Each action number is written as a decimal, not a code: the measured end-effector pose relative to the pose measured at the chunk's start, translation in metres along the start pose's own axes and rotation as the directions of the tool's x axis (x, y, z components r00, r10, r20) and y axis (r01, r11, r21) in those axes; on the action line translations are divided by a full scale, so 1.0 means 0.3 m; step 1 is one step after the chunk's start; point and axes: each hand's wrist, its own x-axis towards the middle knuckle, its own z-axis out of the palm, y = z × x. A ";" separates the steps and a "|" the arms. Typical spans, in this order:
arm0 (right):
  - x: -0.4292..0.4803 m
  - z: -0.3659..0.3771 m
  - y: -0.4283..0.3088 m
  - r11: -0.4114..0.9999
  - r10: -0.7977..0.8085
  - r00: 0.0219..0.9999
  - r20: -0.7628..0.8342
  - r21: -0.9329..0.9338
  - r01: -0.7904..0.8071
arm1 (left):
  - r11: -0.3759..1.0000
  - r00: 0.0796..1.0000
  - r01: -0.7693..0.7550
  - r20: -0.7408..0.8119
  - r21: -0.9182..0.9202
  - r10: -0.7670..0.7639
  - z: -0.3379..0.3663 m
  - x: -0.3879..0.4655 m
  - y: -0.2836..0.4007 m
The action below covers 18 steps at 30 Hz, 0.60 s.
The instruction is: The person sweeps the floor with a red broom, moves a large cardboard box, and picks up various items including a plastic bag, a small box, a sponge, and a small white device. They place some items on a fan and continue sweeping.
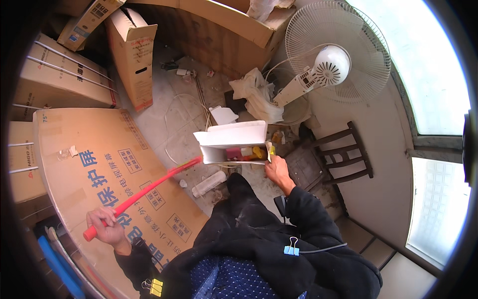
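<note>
My left hand (pixel 107 228) is wrapped around the thick lower end of a long red rod (pixel 147 190). The rod slants up and right, and its blurred far tip overlaps the left side of an open white cardboard box (pixel 237 133). By the box's right edge, my right hand (pixel 279 173) grips the cardboard. Inside lie red and yellow items (pixel 257 151), partly hidden by the walls; what they are I cannot tell. The box's lid flap stands raised on the far side.
A large flat TV carton (pixel 86 187) lies at the left, with more cartons (pixel 134 71) behind. At the right are a standing fan (pixel 330 65) and a dark wooden chair (pixel 345 153). A white cable (pixel 168 127) and a white roll (pixel 209 184) lie on the floor.
</note>
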 end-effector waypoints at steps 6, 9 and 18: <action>0.022 -0.053 0.080 0.978 0.125 0.990 -0.058 -0.161 -0.132 | 0.991 0.997 -0.081 0.026 0.105 0.079 0.076 0.091 0.013; 0.033 -0.076 0.085 0.972 0.177 0.983 -0.050 -0.151 -0.183 | 0.988 0.993 -0.118 0.033 0.102 0.115 0.086 0.131 0.021; 0.056 -0.139 -0.021 0.971 0.234 0.972 -0.014 -0.052 -0.235 | 0.975 0.976 -0.217 0.025 0.052 0.215 0.106 0.267 0.045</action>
